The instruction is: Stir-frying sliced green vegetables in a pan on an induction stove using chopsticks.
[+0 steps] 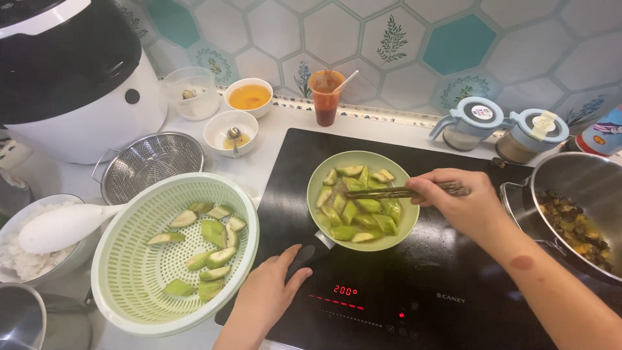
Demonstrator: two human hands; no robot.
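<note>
With the left hand (269, 295) closed on the handle of the pan (363, 201) on the hob (389, 304) and the right hand (453, 201) pinching chopsticks (395, 192) over the slices (356, 210), a nudge could spill 1 onto the hot glass.
</note>
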